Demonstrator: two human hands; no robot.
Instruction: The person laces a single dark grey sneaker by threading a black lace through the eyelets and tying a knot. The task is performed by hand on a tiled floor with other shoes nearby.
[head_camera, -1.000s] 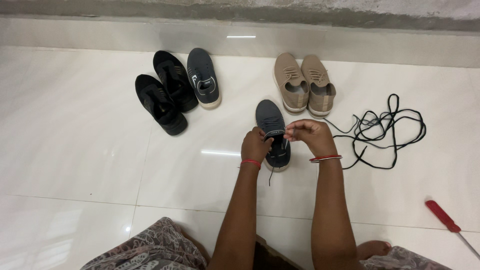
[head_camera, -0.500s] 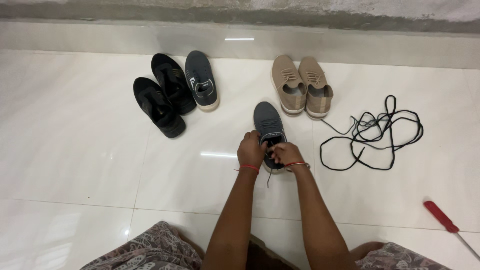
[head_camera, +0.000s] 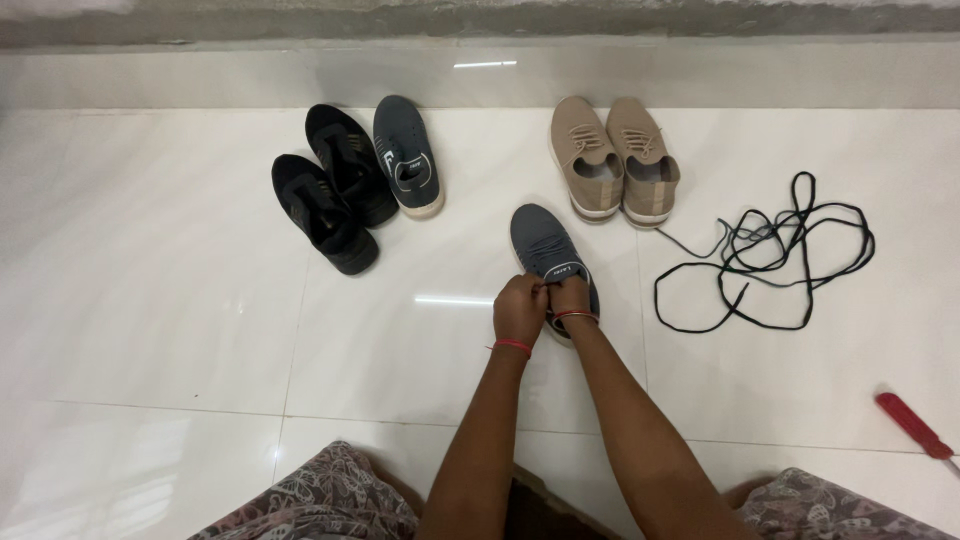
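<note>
Pinching at the heel end of the grey shoe (head_camera: 545, 245), left hand (head_camera: 518, 308) and right hand (head_camera: 571, 296) have drawn closer together than a second ago, shoe on glossy white tile floor (head_camera: 150, 300) below a concrete wall, toe pointing away, long axis slightly leftward.

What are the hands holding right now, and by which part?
Both the left hand and right hand grip the grey shoe at its heel opening; whether the fingers pinch a lace cannot be told.

floor L: open | R: loose laces (head_camera: 765, 255) | ahead: beige shoes (head_camera: 615, 158)
</note>
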